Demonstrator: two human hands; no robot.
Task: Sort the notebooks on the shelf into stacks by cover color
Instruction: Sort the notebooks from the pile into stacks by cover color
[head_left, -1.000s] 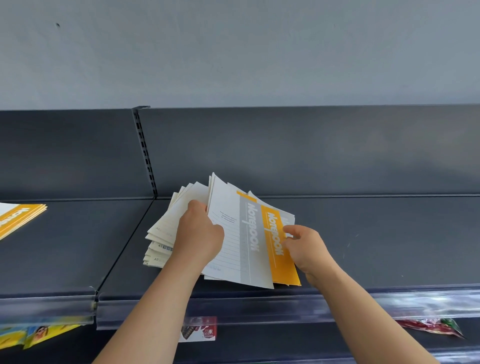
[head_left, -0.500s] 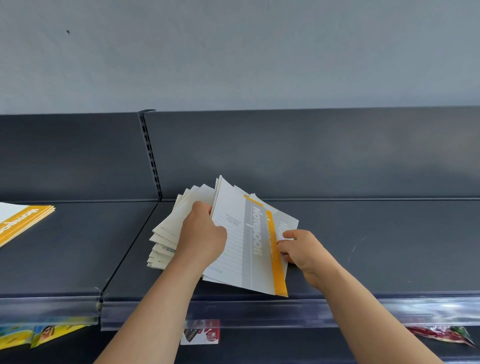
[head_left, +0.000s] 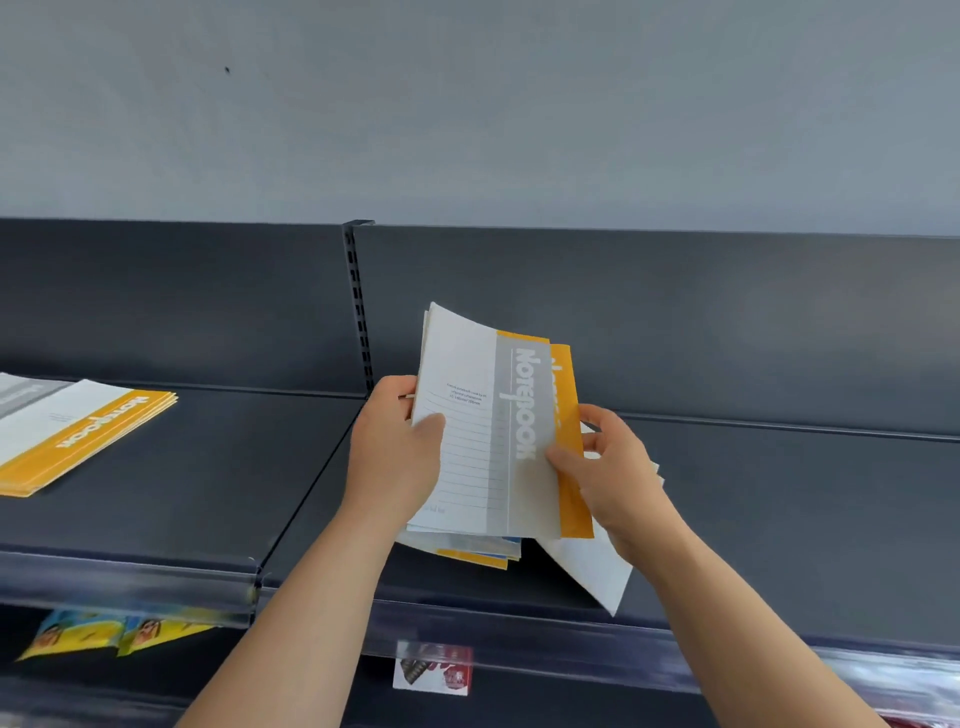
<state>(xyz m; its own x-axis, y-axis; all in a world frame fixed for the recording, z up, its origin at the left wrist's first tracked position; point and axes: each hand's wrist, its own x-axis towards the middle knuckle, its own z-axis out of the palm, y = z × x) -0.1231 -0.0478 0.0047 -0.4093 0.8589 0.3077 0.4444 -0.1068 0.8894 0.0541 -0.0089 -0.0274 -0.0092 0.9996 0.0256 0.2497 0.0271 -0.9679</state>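
A bundle of thin notebooks (head_left: 483, 431) stands tilted up above the dark shelf (head_left: 779, 519). Its front cover is white with a grey band, and an orange-banded notebook (head_left: 569, 415) shows just behind it. My left hand (head_left: 397, 457) grips the bundle's left edge, thumb on the front cover. My right hand (head_left: 613, 473) pinches the right edge of the front notebooks. A white cover (head_left: 592, 571) sticks out below my right hand. A stack of orange-banded notebooks (head_left: 78, 436) lies flat on the shelf's left section.
A clear price rail (head_left: 519, 629) runs along the shelf's front edge, with a small red-and-white label (head_left: 434, 670) in it. Colourful packets (head_left: 104, 631) lie on the lower shelf at left. A slotted upright (head_left: 361, 312) divides the back panel.
The fanned notebooks have been gathered and lifted from lying on the shelf to nearly upright. Both hands rose with them. The view shifted, so the left stack shows more fully.
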